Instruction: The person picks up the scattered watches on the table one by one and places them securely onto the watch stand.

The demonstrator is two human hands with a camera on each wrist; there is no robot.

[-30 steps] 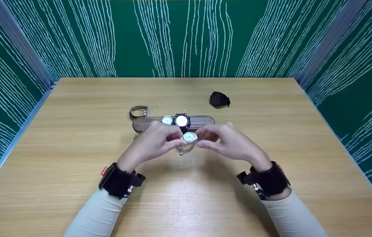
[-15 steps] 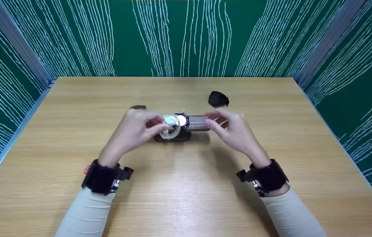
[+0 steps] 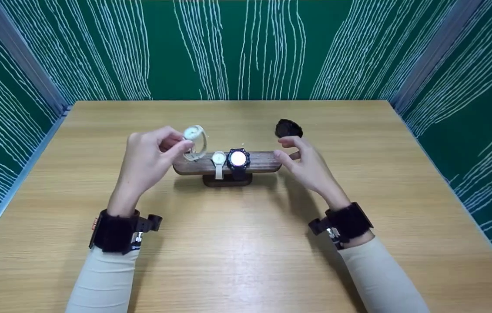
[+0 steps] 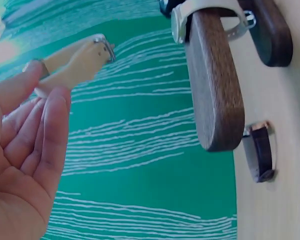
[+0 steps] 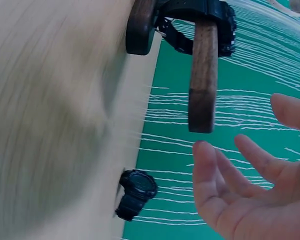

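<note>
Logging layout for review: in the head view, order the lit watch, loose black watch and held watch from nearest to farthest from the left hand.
1. Held watch, pinched by the left hand.
2. Lit watch, on the stand.
3. Black watch, rightmost, on the table.

The worktop [image 3: 246,243] is pale wood with a fine grain and a bright patch of reflected light toward the front. A small white speck [image 3: 242,144] lies on it. A green back wall [image 3: 167,48] stands behind, with green side walls [image 3: 489,143] on either side, all streaked with wavy white lines. Grey posts [image 3: 23,52] mark both rear corners.
</note>
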